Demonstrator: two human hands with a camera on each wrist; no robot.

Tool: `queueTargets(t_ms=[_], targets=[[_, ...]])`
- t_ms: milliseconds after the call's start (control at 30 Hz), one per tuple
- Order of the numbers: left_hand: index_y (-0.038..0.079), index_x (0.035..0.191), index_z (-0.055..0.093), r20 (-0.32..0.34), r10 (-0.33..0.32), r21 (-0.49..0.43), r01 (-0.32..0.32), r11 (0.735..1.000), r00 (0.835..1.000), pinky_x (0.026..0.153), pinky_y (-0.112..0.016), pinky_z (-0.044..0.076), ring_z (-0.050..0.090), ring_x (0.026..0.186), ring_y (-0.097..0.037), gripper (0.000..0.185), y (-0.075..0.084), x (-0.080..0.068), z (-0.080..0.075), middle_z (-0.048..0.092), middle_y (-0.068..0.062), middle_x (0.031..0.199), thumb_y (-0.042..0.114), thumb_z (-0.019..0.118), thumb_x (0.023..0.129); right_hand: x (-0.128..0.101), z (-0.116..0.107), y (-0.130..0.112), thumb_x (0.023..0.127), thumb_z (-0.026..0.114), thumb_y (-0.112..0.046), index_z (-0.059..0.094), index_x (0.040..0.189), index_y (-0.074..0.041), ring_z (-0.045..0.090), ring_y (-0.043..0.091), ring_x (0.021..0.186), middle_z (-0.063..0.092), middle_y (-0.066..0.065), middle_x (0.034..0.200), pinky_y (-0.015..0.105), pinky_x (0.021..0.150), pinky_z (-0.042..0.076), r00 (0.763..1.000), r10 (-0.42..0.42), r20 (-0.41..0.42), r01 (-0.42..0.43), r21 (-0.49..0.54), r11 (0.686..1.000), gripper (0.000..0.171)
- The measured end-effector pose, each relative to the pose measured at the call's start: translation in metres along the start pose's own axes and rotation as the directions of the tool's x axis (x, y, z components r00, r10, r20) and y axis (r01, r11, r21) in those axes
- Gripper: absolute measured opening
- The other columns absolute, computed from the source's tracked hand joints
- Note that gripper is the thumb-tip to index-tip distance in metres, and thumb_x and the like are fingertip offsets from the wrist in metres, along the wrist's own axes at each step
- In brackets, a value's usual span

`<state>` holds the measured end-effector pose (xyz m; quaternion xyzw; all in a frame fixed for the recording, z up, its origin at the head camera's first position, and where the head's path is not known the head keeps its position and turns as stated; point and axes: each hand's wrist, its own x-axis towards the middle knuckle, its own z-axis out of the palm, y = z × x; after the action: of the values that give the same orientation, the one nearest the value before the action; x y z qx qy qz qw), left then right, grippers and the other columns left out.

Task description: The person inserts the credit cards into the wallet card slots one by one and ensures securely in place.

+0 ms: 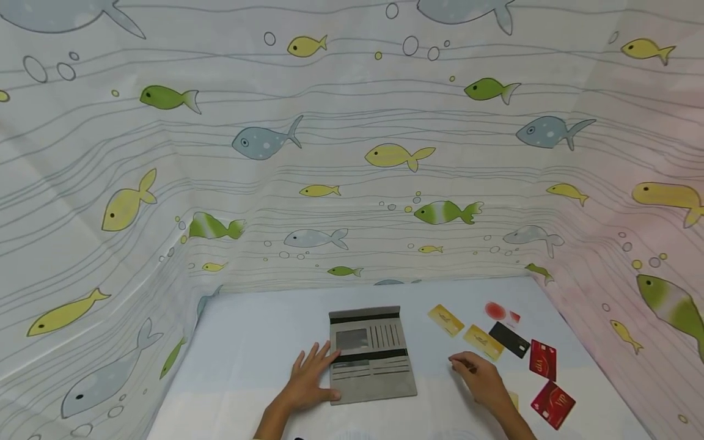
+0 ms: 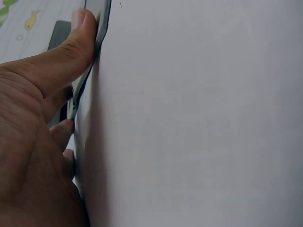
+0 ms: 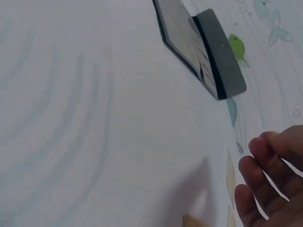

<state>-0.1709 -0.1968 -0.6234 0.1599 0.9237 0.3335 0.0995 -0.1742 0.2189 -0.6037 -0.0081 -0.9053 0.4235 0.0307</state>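
Observation:
A grey bifold wallet (image 1: 379, 389) lies unfolded on the table, its card slots and clear window facing up. My left hand (image 1: 309, 384) rests at its left edge, thumb on the lower corner and fingertips by the dark fold. In the left wrist view the thumb (image 2: 71, 54) lies against the wallet's edge. To the right of the wallet, my right hand (image 1: 480, 380) hovers over the table with loosely bent fingers and nothing in them. A yellow card (image 1: 514, 400) is partly hidden under the right wrist.
Two gold cards (image 1: 446, 320) lie right of the wallet. Beyond them are a black card (image 1: 509, 340), a white card with red shapes (image 1: 496, 310) and two red VIP cards (image 1: 553, 404). A fish-printed sheet (image 1: 352, 177) encloses the table at the back and sides.

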Motion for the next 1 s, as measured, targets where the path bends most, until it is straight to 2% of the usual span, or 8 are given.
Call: queueTargets(t_ms=[167, 267, 367, 500, 600, 700, 933, 1000], targets=[[0.018, 0.152, 0.042, -0.007, 0.018, 0.01, -0.018, 1.0, 1.0, 0.116, -0.072, 0.0, 0.013, 0.152, -0.049, 0.095, 0.0, -0.002, 0.0, 0.024, -0.018, 0.165, 0.054, 0.08, 0.073, -0.01, -0.033, 0.02, 0.095, 0.067, -0.014, 0.075, 0.103, -0.012, 0.063, 0.008, 0.083, 0.074, -0.001, 0.095, 0.017, 0.07, 0.053, 0.996, 0.088, 0.004, -0.087, -0.121, 0.989, 0.012], [0.017, 0.152, 0.042, -0.016, 0.028, 0.006, -0.028, 1.0, 0.999, 0.115, -0.073, 0.0, 0.013, 0.151, -0.051, 0.095, 0.0, -0.003, 0.0, 0.024, -0.02, 0.164, 0.053, 0.08, 0.073, -0.013, -0.049, 0.033, 0.093, 0.069, -0.015, 0.074, 0.106, -0.009, 0.063, 0.012, 0.084, 0.073, 0.002, 0.097, 0.021, 0.07, 0.054, 0.993, 0.122, 0.007, -0.119, -0.178, 0.977, 0.015], [0.016, 0.152, 0.042, -0.019, 0.031, -0.001, -0.031, 1.0, 0.999, 0.115, -0.073, -0.001, 0.013, 0.151, -0.051, 0.095, 0.0, -0.003, 0.0, 0.024, -0.02, 0.164, 0.052, 0.081, 0.073, -0.015, -0.063, 0.042, 0.09, 0.073, -0.019, 0.073, 0.11, -0.006, 0.062, 0.016, 0.086, 0.072, 0.004, 0.099, 0.033, 0.077, 0.059, 0.982, 0.182, 0.042, -0.169, -0.216, 0.962, 0.023], [0.016, 0.152, 0.042, -0.015, 0.027, -0.009, -0.027, 1.0, 1.0, 0.115, -0.073, -0.002, 0.013, 0.151, -0.051, 0.095, 0.0, -0.002, 0.0, 0.024, -0.019, 0.164, 0.052, 0.081, 0.073, -0.016, -0.076, 0.052, 0.081, 0.081, -0.03, 0.069, 0.116, -0.004, 0.061, 0.024, 0.093, 0.07, 0.012, 0.106, 0.051, 0.083, 0.058, 0.955, 0.274, 0.11, -0.24, -0.256, 0.937, 0.045], [0.017, 0.152, 0.042, -0.012, 0.022, -0.008, -0.022, 1.0, 1.0, 0.115, -0.072, -0.002, 0.013, 0.151, -0.05, 0.095, -0.001, -0.001, 0.001, 0.025, -0.018, 0.165, 0.052, 0.081, 0.073, -0.018, -0.08, 0.059, 0.074, 0.085, -0.038, 0.068, 0.119, -0.004, 0.061, 0.028, 0.097, 0.069, 0.016, 0.11, 0.055, 0.084, 0.057, 0.94, 0.312, 0.136, -0.262, -0.295, 0.919, 0.058], [0.017, 0.152, 0.042, -0.01, 0.019, -0.009, -0.019, 1.0, 1.0, 0.116, -0.072, -0.002, 0.013, 0.152, -0.049, 0.095, -0.001, -0.001, 0.002, 0.025, -0.018, 0.165, 0.052, 0.081, 0.073, -0.022, -0.083, 0.062, 0.071, 0.086, -0.042, 0.067, 0.119, -0.002, 0.06, 0.027, 0.094, 0.07, 0.017, 0.11, 0.054, 0.082, 0.057, 0.942, 0.299, 0.154, -0.24, -0.316, 0.918, 0.065], [0.017, 0.153, 0.042, -0.01, 0.011, -0.006, -0.011, 1.0, 1.0, 0.116, -0.072, -0.002, 0.012, 0.152, -0.049, 0.095, 0.001, -0.002, 0.001, 0.024, -0.018, 0.165, 0.051, 0.081, 0.073, -0.024, -0.087, 0.065, 0.068, 0.087, -0.047, 0.065, 0.122, -0.001, 0.053, 0.021, 0.085, 0.067, 0.011, 0.108, 0.041, 0.076, 0.058, 0.941, 0.289, 0.175, -0.226, -0.313, 0.923, 0.074], [0.017, 0.152, 0.042, -0.012, 0.011, -0.01, -0.012, 1.0, 1.0, 0.116, -0.072, -0.002, 0.012, 0.152, -0.049, 0.095, 0.002, -0.002, 0.0, 0.025, -0.018, 0.165, 0.051, 0.081, 0.073, -0.024, -0.086, 0.065, 0.065, 0.088, -0.049, 0.065, 0.122, -0.001, 0.053, 0.022, 0.085, 0.067, 0.012, 0.109, 0.043, 0.076, 0.058, 0.937, 0.297, 0.182, -0.231, -0.313, 0.921, 0.077]])
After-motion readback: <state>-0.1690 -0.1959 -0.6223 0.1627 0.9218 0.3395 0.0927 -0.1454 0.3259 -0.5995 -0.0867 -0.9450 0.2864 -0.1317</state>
